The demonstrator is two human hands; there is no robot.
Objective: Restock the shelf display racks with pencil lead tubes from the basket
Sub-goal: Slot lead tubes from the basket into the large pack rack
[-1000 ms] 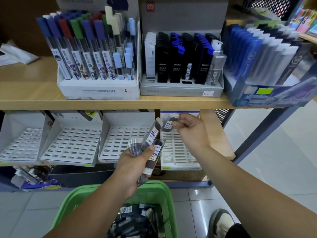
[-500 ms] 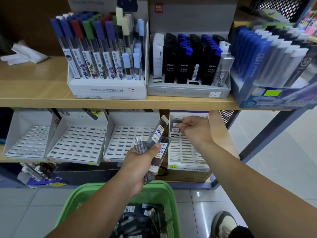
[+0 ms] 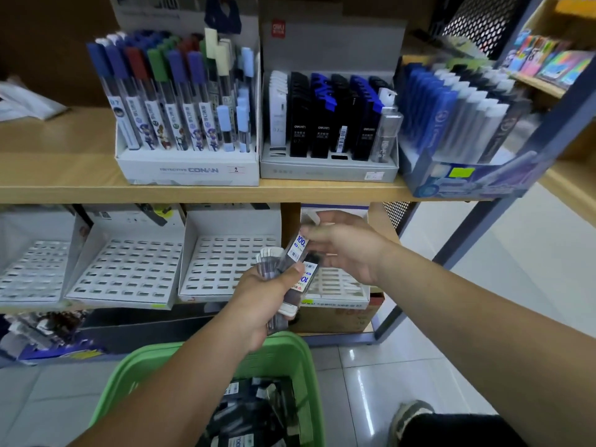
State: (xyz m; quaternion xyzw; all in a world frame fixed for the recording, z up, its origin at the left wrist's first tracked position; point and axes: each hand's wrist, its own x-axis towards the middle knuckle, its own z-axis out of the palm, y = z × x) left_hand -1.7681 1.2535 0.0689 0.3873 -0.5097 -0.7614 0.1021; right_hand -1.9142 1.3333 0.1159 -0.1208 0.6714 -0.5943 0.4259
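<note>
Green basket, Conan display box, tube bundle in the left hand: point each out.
green basket (image 3: 283, 350), head view, far rim.
Conan display box (image 3: 187, 170), head view, white front panel.
tube bundle (image 3: 304, 279), head view, label beside the thumb.

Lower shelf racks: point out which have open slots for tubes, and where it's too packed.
The three white slotted racks left of the left hand show only bare slots. Bare shelf wood also lies left of the Conan box above. Crowded: the rightmost rack, behind the right hand and the pencil lead tubes, and the upper boxes.
</note>
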